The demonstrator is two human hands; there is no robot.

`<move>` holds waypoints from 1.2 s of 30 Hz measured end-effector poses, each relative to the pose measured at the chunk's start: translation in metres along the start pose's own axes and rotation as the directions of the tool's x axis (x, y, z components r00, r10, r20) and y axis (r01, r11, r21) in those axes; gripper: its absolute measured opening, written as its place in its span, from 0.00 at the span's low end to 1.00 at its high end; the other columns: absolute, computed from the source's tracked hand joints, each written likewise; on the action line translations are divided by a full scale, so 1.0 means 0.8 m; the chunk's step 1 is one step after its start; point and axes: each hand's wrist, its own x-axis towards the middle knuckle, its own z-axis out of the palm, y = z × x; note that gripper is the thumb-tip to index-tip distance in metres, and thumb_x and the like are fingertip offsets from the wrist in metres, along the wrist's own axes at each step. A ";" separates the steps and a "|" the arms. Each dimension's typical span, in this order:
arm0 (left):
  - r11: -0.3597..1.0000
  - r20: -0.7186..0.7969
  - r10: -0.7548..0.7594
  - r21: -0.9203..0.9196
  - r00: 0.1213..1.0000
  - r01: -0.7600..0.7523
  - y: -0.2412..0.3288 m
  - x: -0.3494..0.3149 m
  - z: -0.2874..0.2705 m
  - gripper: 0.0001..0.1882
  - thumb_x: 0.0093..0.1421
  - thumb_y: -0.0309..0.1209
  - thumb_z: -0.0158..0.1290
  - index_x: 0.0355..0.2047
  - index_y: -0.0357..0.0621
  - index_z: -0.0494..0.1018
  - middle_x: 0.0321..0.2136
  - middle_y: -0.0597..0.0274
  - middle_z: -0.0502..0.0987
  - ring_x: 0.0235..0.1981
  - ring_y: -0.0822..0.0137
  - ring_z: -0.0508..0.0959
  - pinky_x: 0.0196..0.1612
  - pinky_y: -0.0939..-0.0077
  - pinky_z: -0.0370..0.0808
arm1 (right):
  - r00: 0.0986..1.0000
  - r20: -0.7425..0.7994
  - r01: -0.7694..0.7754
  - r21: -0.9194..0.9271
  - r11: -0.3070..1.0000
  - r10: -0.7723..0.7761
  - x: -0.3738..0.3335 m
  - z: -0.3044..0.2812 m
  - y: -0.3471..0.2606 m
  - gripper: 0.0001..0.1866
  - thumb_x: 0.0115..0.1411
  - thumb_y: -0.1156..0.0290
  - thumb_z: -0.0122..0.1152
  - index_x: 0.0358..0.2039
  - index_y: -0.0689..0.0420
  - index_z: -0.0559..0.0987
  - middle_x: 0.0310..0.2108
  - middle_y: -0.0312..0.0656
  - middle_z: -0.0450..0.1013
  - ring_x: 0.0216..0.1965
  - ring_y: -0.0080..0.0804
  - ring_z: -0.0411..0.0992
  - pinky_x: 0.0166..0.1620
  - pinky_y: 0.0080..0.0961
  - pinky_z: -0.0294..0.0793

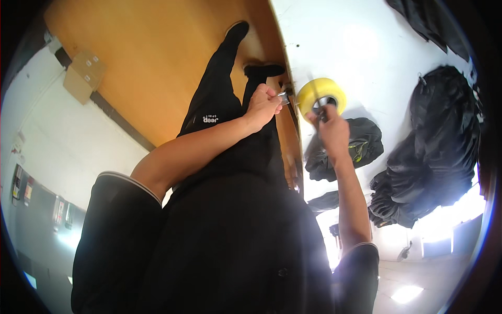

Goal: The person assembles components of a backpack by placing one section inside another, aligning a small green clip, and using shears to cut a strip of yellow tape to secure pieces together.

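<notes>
My left hand (263, 108) is closed at the edge of the white tabletop, its fingertips pinching a small shiny, silvery piece (283, 98). My right hand (334, 132), a little blurred, is closed around the dark handle of a thin tool (322, 114). The tool's slim shaft points away from me across a yellow roll of tape (337, 96); its exact kind is smeared by motion. That roll lies on the white tabletop (324, 31), close to its left edge. A black bundle with green-yellow markings (371, 141) rests just right of my right wrist.
A large black fabric heap (436, 141) lies farther right on the tabletop, and another dark bundle (429, 21) is at the far right corner. To the left are a wooden-coloured floor (146, 47) and a cardboard box (83, 76) against the wall.
</notes>
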 end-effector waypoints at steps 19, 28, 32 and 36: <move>0.899 0.285 0.313 0.218 0.906 -0.380 0.127 -0.022 0.091 0.08 0.62 0.29 0.51 0.36 0.34 0.72 0.25 0.64 0.74 0.24 0.75 0.73 0.29 0.81 0.71 | 0.851 -0.443 -0.032 0.491 0.871 0.281 0.218 -0.016 0.123 0.25 0.54 0.60 0.64 0.45 0.62 0.66 0.41 0.56 0.73 0.45 0.52 0.73 0.47 0.44 0.74; 0.861 0.307 0.344 0.276 0.888 -0.428 0.163 -0.002 0.214 0.11 0.64 0.29 0.52 0.43 0.36 0.68 0.35 0.57 0.76 0.32 0.69 0.79 0.37 0.77 0.78 | 0.839 -0.463 0.322 0.846 0.426 0.286 0.161 -0.020 0.105 0.20 0.60 0.62 0.57 0.50 0.57 0.73 0.43 0.49 0.72 0.42 0.41 0.74 0.44 0.35 0.75; 0.849 0.394 0.264 0.338 0.880 -0.406 0.103 0.020 0.256 0.12 0.63 0.27 0.52 0.44 0.33 0.67 0.36 0.56 0.76 0.34 0.67 0.79 0.39 0.75 0.79 | 0.914 -0.278 0.399 0.747 -0.531 0.296 0.074 0.054 0.141 0.19 0.64 0.58 0.55 0.47 0.59 0.74 0.37 0.38 0.74 0.38 0.25 0.73 0.39 0.22 0.74; 0.812 0.470 0.178 0.426 0.865 -0.398 0.038 0.028 0.284 0.12 0.62 0.27 0.53 0.42 0.32 0.68 0.35 0.56 0.76 0.34 0.68 0.79 0.38 0.75 0.79 | 0.912 -0.124 0.359 0.704 -0.612 0.392 0.035 0.094 0.172 0.16 0.64 0.61 0.56 0.44 0.60 0.76 0.36 0.37 0.75 0.37 0.23 0.75 0.38 0.20 0.74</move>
